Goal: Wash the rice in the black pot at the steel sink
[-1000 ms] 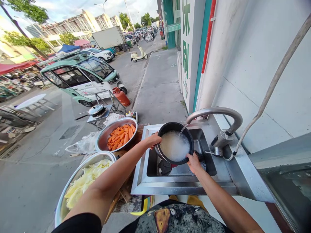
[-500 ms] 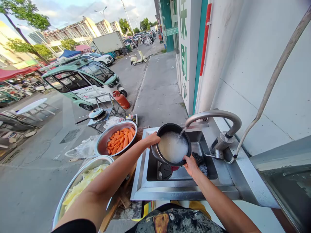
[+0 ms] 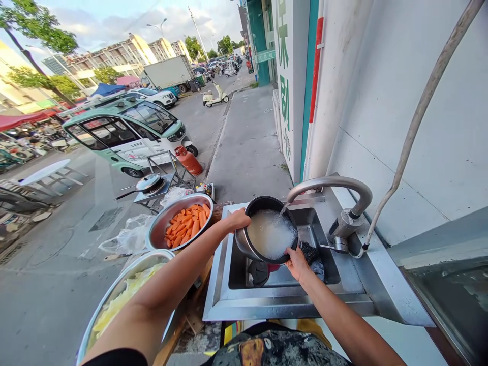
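Over the sink I hold a dark round cooking pot with both hands. My left hand grips its left rim, and my right hand grips the rim at the lower right. Cloudy whitish water with foam fills much of the pot; whatever lies beneath it cannot be made out. Water runs into it from the curved metal faucet. The pot tilts slightly. Below it in the basin are a dark cloth-like item and a black scrubber-like mesh.
A metal bowl of peeled carrots stands left of the sink. Nearer me is a large basin of pale yellow-green sliced vegetable. Beyond are a covered pan on a stand and a red gas cylinder. A white wall borders the right.
The view has shifted slightly, moving the scene a little left in the picture. Both hands keep their hold on the pot, and water keeps running into it.
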`<state>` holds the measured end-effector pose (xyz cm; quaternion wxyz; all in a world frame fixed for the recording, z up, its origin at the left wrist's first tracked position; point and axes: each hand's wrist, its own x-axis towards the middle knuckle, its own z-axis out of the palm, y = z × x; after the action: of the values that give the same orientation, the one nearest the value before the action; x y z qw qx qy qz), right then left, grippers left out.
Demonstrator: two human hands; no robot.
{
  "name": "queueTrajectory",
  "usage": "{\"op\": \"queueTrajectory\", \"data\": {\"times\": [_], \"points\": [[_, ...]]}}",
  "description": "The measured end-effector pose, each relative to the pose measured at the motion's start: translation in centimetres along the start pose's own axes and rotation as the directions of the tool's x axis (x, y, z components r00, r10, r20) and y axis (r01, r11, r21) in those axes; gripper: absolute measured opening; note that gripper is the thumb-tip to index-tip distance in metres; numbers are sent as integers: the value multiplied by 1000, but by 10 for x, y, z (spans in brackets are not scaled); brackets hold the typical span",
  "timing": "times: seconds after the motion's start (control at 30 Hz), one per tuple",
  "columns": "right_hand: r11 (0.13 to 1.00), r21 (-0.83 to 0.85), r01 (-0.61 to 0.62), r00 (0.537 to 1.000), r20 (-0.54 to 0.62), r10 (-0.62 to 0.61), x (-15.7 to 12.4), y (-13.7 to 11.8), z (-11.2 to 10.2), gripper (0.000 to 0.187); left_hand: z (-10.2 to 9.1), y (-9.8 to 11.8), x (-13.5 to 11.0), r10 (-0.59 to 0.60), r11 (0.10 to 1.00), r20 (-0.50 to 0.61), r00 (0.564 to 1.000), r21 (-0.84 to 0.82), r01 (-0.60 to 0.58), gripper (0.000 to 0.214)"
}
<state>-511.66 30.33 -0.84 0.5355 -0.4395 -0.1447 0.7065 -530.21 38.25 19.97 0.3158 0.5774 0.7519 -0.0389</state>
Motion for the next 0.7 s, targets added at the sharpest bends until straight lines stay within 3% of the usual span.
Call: {"op": "queueTrajectory", "data": {"times": [0.1,0.7], "points": [[996,58,-62,998,-25,63,-2,-3,0,38,0,1,1,6,1000,1,1000,-13,-6,58],[996,80,-50,996,-72,56,2,-8,-12,35,8,16,8,80,995,3,997,67,-80,62]]}}
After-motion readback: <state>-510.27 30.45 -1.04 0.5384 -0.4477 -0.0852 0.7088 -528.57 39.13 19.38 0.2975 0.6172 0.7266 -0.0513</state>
